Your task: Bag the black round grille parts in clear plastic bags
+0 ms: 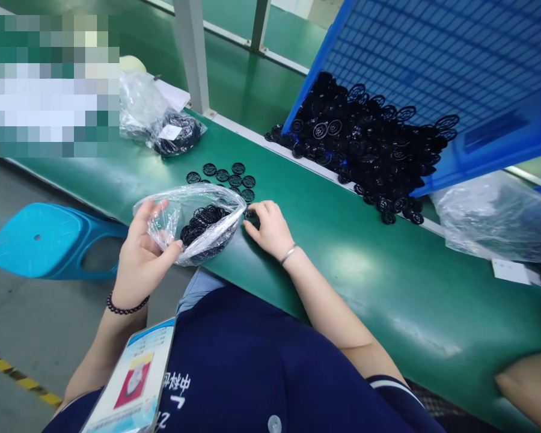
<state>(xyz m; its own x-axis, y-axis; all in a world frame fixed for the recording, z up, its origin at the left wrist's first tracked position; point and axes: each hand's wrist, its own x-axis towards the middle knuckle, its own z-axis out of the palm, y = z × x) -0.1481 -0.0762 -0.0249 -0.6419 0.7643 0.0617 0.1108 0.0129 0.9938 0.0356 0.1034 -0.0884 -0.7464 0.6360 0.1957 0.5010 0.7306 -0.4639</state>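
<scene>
A clear plastic bag [193, 198] lies open at the front edge of the green table, with black round parts [202, 224] inside. My left hand [146, 246] is closed on the bag's left side, its thumb at the near rim. Just right of the bag's mouth, my right hand [270, 228] pinches a black round part [250, 214] between thumb and fingers; the part is partly hidden. Behind the bag, several flat black round parts [235, 180] lie loose on the table.
A tilted blue crate [478, 72] spills black parts [365, 138] onto the green table [342, 240]. Filled bags lie at the back left [175, 135] and right [496, 210]. A blue stool [36, 240] stands left. Another person's arm [532, 385] shows at lower right.
</scene>
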